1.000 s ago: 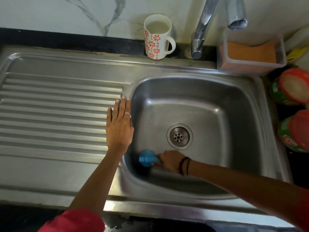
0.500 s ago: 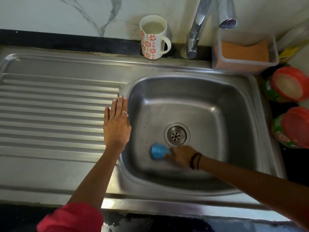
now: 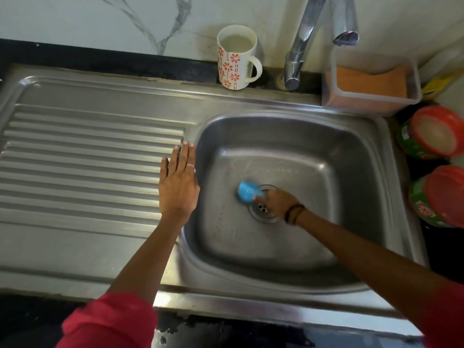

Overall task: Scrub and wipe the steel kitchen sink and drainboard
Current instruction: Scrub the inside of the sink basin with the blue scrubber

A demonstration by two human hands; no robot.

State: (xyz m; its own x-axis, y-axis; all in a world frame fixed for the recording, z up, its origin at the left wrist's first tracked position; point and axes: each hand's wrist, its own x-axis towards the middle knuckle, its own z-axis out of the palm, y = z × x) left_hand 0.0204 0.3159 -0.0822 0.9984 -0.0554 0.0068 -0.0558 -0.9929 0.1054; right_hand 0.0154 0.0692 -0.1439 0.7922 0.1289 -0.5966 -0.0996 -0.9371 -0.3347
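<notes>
Right hand [image 3: 276, 202] grip closed round blue scrubber [image 3: 248, 192] (over the drain [image 3: 262, 213]); left hand [image 3: 178, 187] spread flat.

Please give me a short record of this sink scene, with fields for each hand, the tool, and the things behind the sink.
left hand: flat on the drainboard, beside the basin
right hand: holds the blue scrubber
scrubber place: basin floor, at the drain
sink: steel, no dishes inside
behind sink: mug, tap, clear tub
</notes>
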